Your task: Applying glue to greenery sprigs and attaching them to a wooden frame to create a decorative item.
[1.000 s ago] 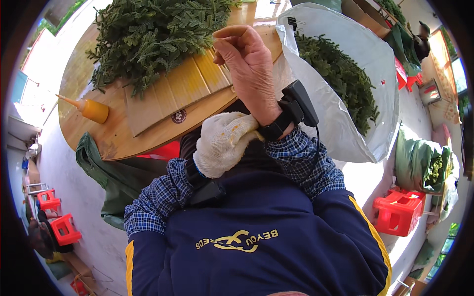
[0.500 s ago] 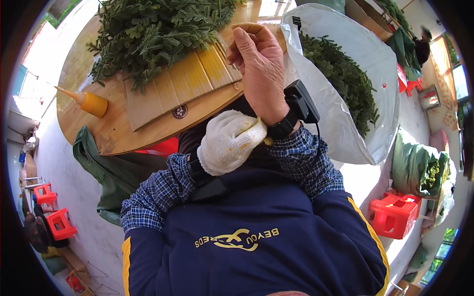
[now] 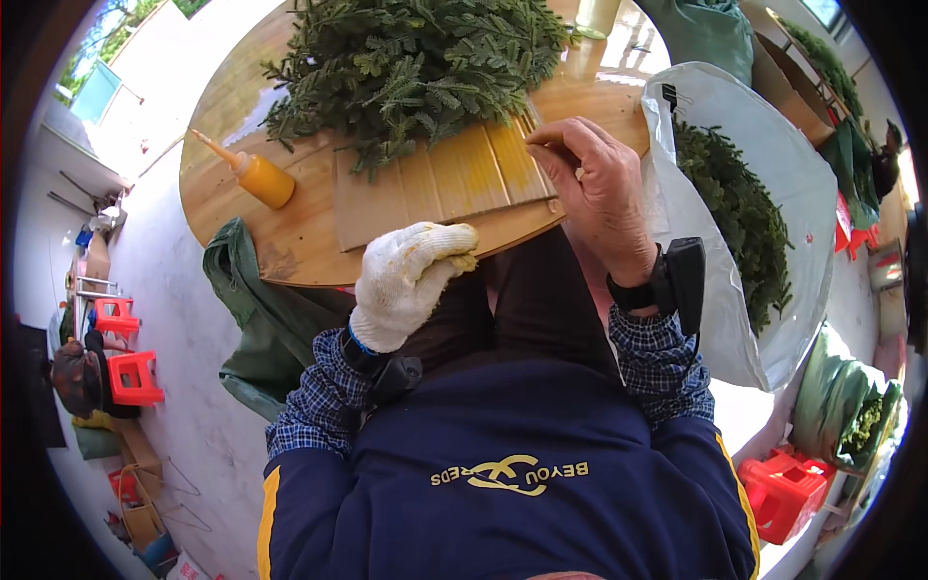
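My left hand [image 3: 404,280], in a white knit glove with yellow stains, is over my lap by the table's near edge. Its fingers are curled against the thumb, and whatever may be between them is hidden. At the right end of a cardboard sheet [image 3: 387,200], my bare right hand [image 3: 596,188] has its thumb and fingertips pinched together. A small pale spot shows at its curled fingers, too small to name. Yellow smears cover part of the cardboard. Green fir branches [image 3: 406,77] lie heaped behind and partly on it.
An orange squeeze bottle [image 3: 264,182] with a long nozzle stands left on the round wooden table [image 3: 314,261]. Green cloth [image 3: 261,329] hangs at its near left. A white bag [image 3: 710,280] of greenery [image 3: 739,222] is at right. Red stools [image 3: 135,377] stand left; another red stool [image 3: 778,498] stands lower right.
My hands have come apart: the gloved left hand has left the right wrist, where it was gripping. My right hand has lowered toward the cardboard's right end. The whole view has shifted.
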A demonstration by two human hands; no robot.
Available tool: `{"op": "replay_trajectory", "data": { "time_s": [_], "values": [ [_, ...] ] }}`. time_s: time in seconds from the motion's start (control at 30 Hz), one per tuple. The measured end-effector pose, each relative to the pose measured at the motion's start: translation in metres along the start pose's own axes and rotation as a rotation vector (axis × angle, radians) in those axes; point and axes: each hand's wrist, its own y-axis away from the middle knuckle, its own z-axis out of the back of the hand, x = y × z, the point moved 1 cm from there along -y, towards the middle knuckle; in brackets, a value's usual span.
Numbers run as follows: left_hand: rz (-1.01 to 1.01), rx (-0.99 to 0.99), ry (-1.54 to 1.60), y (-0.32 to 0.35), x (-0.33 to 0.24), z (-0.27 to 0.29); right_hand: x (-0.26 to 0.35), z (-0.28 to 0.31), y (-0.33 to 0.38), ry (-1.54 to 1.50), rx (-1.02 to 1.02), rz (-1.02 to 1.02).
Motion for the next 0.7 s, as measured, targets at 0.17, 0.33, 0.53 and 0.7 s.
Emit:
{"op": "replay_trajectory", "data": {
  "time_s": [0.17,0.33,0.53,0.7],
  "values": [
    [0.142,-0.013,0.019,-0.003,-0.001,0.007,-0.01,-0.018,-0.011,0.132,-0.156,-0.006],
    [-0.14,0.13,-0.043,-0.03,-0.02,-0.017,-0.018,-0.031,-0.008,0.349,-0.112,-0.06],
    [-0.271,0.088,-0.288,-0.048,-0.046,-0.031,-0.013,-0.037,0.001,0.45,0.047,-0.109],
    [-0.474,0.208,-0.366,-0.069,-0.063,-0.033,-0.007,-0.037,0.02,-0.082,0.069,-0.006]
  ]
}}
